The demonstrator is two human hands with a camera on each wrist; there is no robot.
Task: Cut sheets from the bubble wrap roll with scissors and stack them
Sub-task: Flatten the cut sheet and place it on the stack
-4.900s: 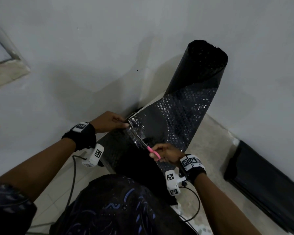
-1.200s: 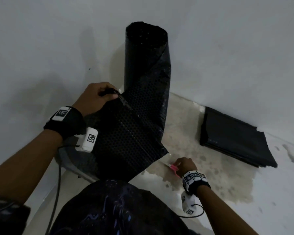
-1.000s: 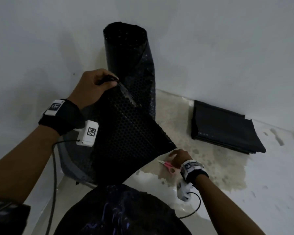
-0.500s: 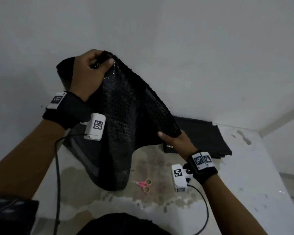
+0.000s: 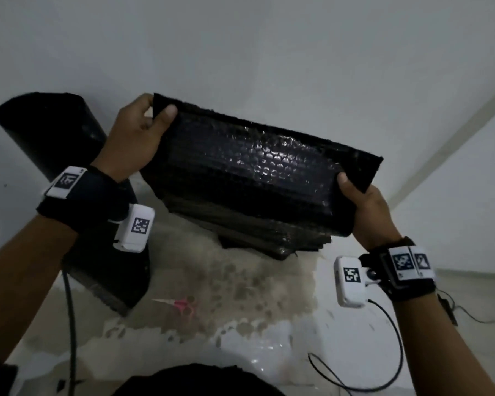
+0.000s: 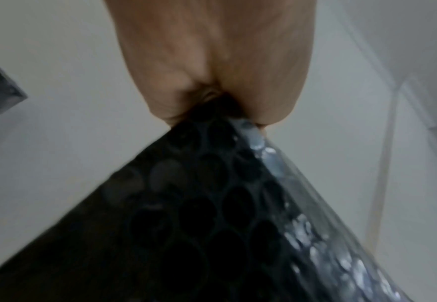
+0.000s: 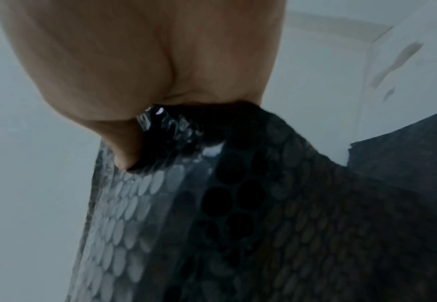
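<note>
Here both hands (image 5: 132, 141) (image 5: 363, 207) pinch a glossy black bubble-wrap sheet (image 5: 249, 172) by its corners.

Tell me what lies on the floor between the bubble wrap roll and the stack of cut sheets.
Only stained bare floor separates the roll from the stack, as the head view shows. The pink scissors lie nearer the person, below that gap.

Sheet above the stack, roll to the left

The cut black bubble wrap sheet (image 5: 249, 172) hangs between the left hand (image 5: 132, 138) and right hand (image 5: 363, 207) — over the stack of black sheets (image 5: 275, 238); the upright black bubble wrap roll (image 5: 55, 132) stands left, the pink-handled scissors (image 5: 180, 304) nearer on the floor (image 5: 255, 332).
</note>
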